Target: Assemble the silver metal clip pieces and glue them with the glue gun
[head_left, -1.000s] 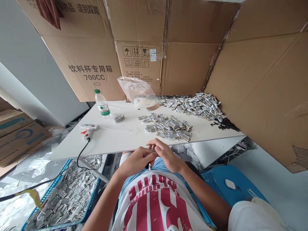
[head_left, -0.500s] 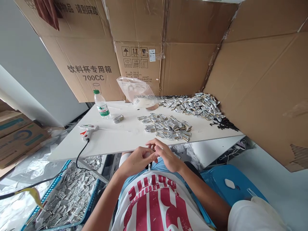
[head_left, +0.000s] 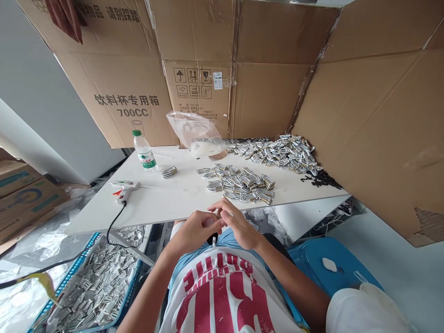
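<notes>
My left hand (head_left: 197, 230) and my right hand (head_left: 240, 225) meet over my lap at the table's front edge. The left thumb and fingers are closed together, their tips tucked beneath the right fingers. Bent fingers of the right hand press against the left fingertips. Whatever lies between them is hidden or too small to name. Just beyond, a loose heap of silver metal clips (head_left: 243, 182) spreads over the white table (head_left: 166, 203). A short stack of similar clips (head_left: 169, 172) sits farther left.
A white glue gun (head_left: 125, 190) and a green-capped bottle (head_left: 144, 152) stand at left. Behind are a plastic bag (head_left: 196, 132), a larger clip pile (head_left: 287, 150) and small black pieces (head_left: 322, 179). A blue basket (head_left: 130, 296) holds metal parts; a blue stool (head_left: 322, 254) stands right.
The view has shifted very slightly. Both hands stay together in the same place, with only a small movement of the fingers. The things on the table lie as before.
</notes>
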### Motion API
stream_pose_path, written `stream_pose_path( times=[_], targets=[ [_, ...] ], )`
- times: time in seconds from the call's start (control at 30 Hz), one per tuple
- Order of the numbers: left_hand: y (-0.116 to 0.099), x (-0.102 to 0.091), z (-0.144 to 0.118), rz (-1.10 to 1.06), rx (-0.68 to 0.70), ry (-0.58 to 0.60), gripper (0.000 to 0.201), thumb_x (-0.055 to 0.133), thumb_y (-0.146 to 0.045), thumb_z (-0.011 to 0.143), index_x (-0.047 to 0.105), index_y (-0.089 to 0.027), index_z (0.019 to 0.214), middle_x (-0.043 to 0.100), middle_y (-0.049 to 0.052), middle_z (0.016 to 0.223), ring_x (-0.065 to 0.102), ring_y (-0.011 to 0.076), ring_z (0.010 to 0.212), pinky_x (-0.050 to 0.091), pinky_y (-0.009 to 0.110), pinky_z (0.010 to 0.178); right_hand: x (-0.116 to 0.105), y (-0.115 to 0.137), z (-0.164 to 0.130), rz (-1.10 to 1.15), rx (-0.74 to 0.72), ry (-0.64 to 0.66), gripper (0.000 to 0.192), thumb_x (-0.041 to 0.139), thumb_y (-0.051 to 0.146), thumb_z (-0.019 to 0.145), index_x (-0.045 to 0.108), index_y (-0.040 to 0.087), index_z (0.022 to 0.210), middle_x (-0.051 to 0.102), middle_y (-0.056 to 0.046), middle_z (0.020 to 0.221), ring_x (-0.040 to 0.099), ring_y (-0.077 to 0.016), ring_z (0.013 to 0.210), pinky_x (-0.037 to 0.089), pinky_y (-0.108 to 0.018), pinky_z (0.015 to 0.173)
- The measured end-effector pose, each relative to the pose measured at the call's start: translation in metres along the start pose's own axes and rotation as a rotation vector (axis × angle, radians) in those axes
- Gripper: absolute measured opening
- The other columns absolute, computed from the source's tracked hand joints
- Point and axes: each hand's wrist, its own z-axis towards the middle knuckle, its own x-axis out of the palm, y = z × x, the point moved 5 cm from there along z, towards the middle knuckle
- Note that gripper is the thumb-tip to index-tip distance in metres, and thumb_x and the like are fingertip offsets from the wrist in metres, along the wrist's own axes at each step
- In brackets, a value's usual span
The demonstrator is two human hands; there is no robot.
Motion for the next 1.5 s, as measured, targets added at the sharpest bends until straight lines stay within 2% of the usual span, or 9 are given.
stream_pose_path(
  times=[0.2, 0.37, 0.5, 0.73, 0.9, 1.03, 1.27, 1.4, 1.5],
  targets=[
    [0.000, -0.001, 0.000, 0.013, 0.009, 0.000, 0.057, 0.069, -0.067, 0.095, 0.077, -0.017, 0.071, 0.026, -0.007, 0.058, 0.023, 0.0117, 0.057, 0.020, 0.030, 0.056, -0.002, 0.000, 0.000, -0.039, -0.036, -0.011, 0.055, 0.033, 0.067, 0.115, 0.070, 0.030, 0.131, 0.060, -0.009, 0.128, 0.060, -0.0277, 0.116, 0.052, -0.045, 0.104],
    [0.006, -0.004, 0.001, 0.036, -0.015, -0.078, 0.062, 0.068, -0.071, 0.094, 0.058, -0.018, 0.062, 0.027, -0.006, 0.061, 0.024, 0.0124, 0.061, 0.021, 0.030, 0.059, -0.003, 0.005, 0.000, -0.019, -0.053, -0.020, 0.052, 0.034, 0.063, 0.116, 0.072, 0.030, 0.131, 0.061, -0.009, 0.128, 0.060, -0.0279, 0.116, 0.049, -0.047, 0.108],
    [0.014, -0.007, 0.002, 0.057, -0.031, -0.123, 0.065, 0.069, -0.075, 0.093, 0.050, -0.019, 0.065, 0.025, -0.006, 0.066, 0.024, 0.0126, 0.064, 0.020, 0.029, 0.060, -0.006, 0.007, -0.001, 0.027, -0.050, -0.052, 0.050, 0.035, 0.061, 0.115, 0.073, 0.031, 0.128, 0.060, -0.008, 0.126, 0.059, -0.0284, 0.115, 0.048, -0.046, 0.110],
    [0.010, -0.006, 0.003, 0.058, -0.014, -0.106, 0.062, 0.068, -0.077, 0.092, 0.053, -0.020, 0.071, 0.025, -0.006, 0.070, 0.024, 0.0134, 0.065, 0.020, 0.030, 0.060, -0.011, 0.004, 0.002, 0.087, -0.060, -0.069, 0.054, 0.033, 0.059, 0.116, 0.078, 0.027, 0.114, 0.061, -0.008, 0.124, 0.059, -0.0268, 0.113, 0.045, -0.045, 0.113],
    [0.004, -0.008, -0.002, 0.050, -0.006, -0.071, 0.057, 0.067, -0.074, 0.094, 0.063, -0.019, 0.078, 0.025, -0.006, 0.069, 0.023, 0.0134, 0.064, 0.019, 0.030, 0.059, -0.014, 0.008, 0.004, 0.116, -0.082, -0.089, 0.047, 0.045, 0.059, 0.114, 0.078, 0.027, 0.106, 0.063, -0.008, 0.117, 0.059, -0.0284, 0.120, 0.043, -0.047, 0.116],
    [0.001, -0.009, -0.004, 0.038, 0.007, -0.037, 0.051, 0.066, -0.068, 0.097, 0.069, -0.019, 0.082, 0.029, -0.005, 0.067, 0.023, 0.0131, 0.063, 0.017, 0.030, 0.058, -0.017, 0.010, 0.004, 0.116, -0.044, -0.122, 0.045, 0.052, 0.063, 0.111, 0.077, 0.026, 0.103, 0.064, -0.008, 0.113, 0.059, -0.0282, 0.117, 0.047, -0.045, 0.109],
    [0.000, -0.002, -0.004, 0.052, 0.054, 0.042, 0.049, 0.065, -0.059, 0.100, 0.057, -0.019, 0.073, 0.028, -0.006, 0.067, 0.023, 0.0129, 0.063, 0.017, 0.031, 0.057, -0.011, 0.004, 0.003, 0.143, 0.036, -0.036, 0.029, 0.065, 0.056, 0.107, 0.071, 0.029, 0.118, 0.066, -0.004, 0.111, 0.060, -0.0220, 0.101, 0.052, -0.037, 0.093],
    [0.001, 0.003, -0.005, 0.074, 0.098, 0.128, 0.034, 0.064, -0.047, 0.102, 0.070, -0.020, 0.082, 0.025, -0.006, 0.065, 0.022, 0.0134, 0.062, 0.019, 0.032, 0.056, -0.007, 0.004, -0.001, 0.142, 0.035, 0.009, 0.028, 0.065, 0.049, 0.107, 0.067, 0.030, 0.128, 0.062, -0.003, 0.113, 0.059, -0.0205, 0.098, 0.053, -0.037, 0.094],
    [0.001, 0.005, -0.005, 0.080, 0.099, 0.143, 0.027, 0.063, -0.040, 0.100, 0.073, -0.020, 0.085, 0.026, -0.006, 0.066, 0.022, 0.0136, 0.063, 0.021, 0.031, 0.057, -0.005, 0.005, -0.003, 0.110, 0.040, 0.009, 0.029, 0.065, 0.047, 0.107, 0.065, 0.031, 0.131, 0.060, -0.003, 0.115, 0.058, -0.0204, 0.098, 0.053, -0.037, 0.093]
  ],
)
